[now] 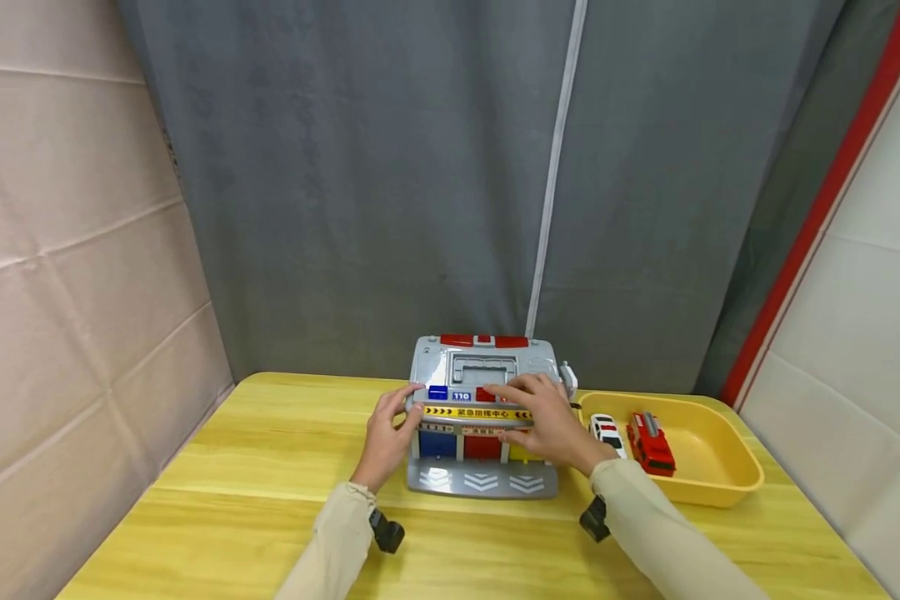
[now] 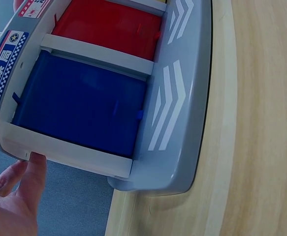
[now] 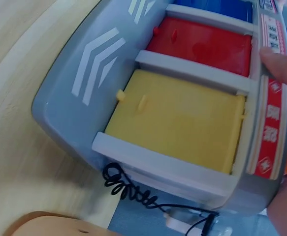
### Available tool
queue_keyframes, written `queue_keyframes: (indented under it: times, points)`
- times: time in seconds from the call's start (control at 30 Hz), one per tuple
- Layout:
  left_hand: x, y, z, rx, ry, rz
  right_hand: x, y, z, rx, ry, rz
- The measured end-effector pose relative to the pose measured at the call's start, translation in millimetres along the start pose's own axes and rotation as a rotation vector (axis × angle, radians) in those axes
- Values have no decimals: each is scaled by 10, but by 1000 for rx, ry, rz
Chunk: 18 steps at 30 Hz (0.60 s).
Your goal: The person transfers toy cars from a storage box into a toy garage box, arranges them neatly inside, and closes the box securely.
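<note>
A grey toy garage point(image 1: 435, 364) stands upright on the table, with a blue door point(image 2: 84, 103), a red door point(image 2: 109, 29) and a yellow door point(image 3: 177, 120), all closed. My left hand point(image 1: 385, 433) touches the garage's upper left side, fingertips near a blue button point(image 1: 438, 392) on the roof. Across the right part of the roof edge lies my right hand point(image 1: 553, 427). One of its fingers reaches a red button point(image 1: 484, 394), and its thumb touches the front panel above the doors. Part of the yellow lettered strip point(image 1: 468, 412) is hidden by that hand.
Right of the garage sits a yellow tray point(image 1: 720, 493) holding a white toy car point(image 1: 606, 433) and a red toy fire truck point(image 1: 654, 447). A black coiled cord point(image 3: 128, 191) hangs at the garage's right side, by a white piece point(image 3: 180, 223). Behind the table hangs a grey curtain point(image 1: 360, 208).
</note>
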<state>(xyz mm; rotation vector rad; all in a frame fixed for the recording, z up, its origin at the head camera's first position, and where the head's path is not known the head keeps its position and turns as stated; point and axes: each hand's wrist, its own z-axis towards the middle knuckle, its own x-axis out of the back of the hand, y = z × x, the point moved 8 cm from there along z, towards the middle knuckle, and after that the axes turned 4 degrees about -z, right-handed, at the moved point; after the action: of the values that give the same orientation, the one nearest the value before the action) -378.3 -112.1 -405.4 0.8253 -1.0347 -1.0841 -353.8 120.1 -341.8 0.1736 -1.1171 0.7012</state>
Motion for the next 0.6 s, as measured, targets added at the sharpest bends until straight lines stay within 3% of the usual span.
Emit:
queue_keyframes:
  times: [0.6]
  points:
    - [29, 5, 3, -7, 10, -8, -6, -15, 39, 14, -8, 11]
